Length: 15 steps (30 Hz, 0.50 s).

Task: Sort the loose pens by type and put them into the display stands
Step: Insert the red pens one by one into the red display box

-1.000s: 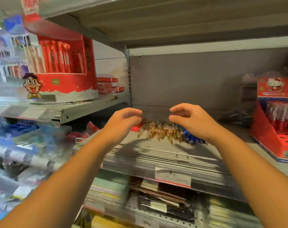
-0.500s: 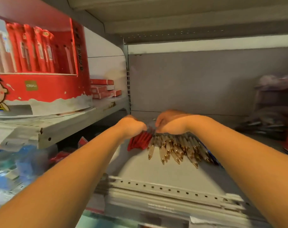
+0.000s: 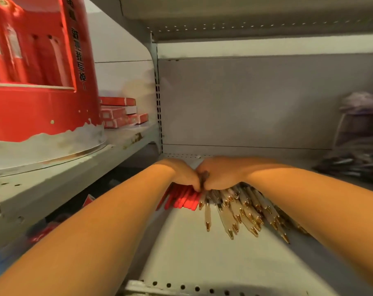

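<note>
Red pens: now under the left hand, fingers curled onto them.
Clear gold-tipped pens: right hand has dropped onto them, gripping.
Shelf: pile at its back; sorting begins.

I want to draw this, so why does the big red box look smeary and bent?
Head view: the red box is smeared by motion blur and bowed by the wide lens; the pens and both hands, left and right, look sharper; arm shadows fall on the shelf.
</note>
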Available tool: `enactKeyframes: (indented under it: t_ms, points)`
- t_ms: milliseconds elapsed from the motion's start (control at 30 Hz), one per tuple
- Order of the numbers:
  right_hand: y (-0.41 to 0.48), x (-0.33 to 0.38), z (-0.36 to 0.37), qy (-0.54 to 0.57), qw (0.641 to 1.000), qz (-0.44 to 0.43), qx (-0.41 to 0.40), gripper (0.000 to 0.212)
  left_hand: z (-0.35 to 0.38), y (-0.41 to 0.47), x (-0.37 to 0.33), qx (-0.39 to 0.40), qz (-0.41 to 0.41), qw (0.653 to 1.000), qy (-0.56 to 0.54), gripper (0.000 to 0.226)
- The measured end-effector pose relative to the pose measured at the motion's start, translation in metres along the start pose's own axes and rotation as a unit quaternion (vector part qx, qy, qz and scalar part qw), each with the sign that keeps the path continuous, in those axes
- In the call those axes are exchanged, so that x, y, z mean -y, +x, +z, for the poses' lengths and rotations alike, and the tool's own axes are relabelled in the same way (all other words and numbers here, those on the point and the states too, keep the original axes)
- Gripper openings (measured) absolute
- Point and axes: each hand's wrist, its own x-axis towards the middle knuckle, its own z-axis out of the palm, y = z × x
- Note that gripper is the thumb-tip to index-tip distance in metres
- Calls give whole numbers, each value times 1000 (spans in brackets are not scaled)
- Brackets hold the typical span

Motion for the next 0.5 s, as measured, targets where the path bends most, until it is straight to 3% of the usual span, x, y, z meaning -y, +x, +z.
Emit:
enactKeyframes:
  t_ms: [167, 300, 500]
  points:
    - [0, -4, 4, 41, 998, 39, -24, 19, -8, 7, 2, 47, -13, 998, 37, 22]
    - [10, 2, 4, 7, 997, 76, -31, 23, -8, 9, -1, 104, -7, 991, 79, 35]
    - [25, 16, 10, -105, 982, 154, -43, 22, -6, 12, 6, 8, 22, 987, 159, 6]
